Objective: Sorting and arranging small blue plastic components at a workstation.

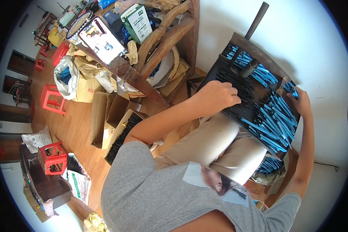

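Grey cloth shirt [139, 185] before a flat black tray [263, 91].
Curled left hand [217, 98] just beside thin black sticks [236, 82] on it; right hand [302, 103] at slim blue sticks [290, 90] along its edge; whether either grips any, I cannot tell.

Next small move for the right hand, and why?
Probably pinch one of the blue strips by the right hand: it sits at that cluster near the right edge of the tray, while the left hand is at the black strips.
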A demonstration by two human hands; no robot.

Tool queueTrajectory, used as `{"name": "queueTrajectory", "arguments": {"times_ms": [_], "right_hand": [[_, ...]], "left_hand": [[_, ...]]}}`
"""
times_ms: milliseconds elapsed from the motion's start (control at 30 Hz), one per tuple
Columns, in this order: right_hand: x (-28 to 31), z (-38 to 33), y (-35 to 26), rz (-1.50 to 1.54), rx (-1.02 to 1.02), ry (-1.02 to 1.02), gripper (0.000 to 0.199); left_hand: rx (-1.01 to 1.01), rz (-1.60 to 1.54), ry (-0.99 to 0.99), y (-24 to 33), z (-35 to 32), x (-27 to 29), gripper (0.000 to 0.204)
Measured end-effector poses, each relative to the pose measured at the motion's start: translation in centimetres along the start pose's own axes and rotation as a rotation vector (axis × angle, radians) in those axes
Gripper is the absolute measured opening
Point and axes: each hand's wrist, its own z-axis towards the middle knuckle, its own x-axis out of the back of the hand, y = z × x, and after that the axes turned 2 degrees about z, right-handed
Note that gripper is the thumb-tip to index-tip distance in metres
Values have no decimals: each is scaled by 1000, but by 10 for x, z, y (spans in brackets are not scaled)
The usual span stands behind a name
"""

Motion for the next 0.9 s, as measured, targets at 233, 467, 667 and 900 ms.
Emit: {"name": "queueTrajectory", "arguments": {"times_ms": [233, 467, 667, 900], "right_hand": [[-4, -2, -8, -19, 54, 111, 25], [-5, 0, 1, -17, 19, 3, 23], [-3, -4, -6, 64, 97, 27, 20], [0, -13, -8, 71, 69, 9, 17]], "left_hand": [[-6, 21, -1, 2, 0, -3, 19], [-18, 42, -40, 1, 2, -2, 18], [14, 59, -4, 3, 1, -4, 16], [104, -127, 177, 10, 3, 7, 13]]}}
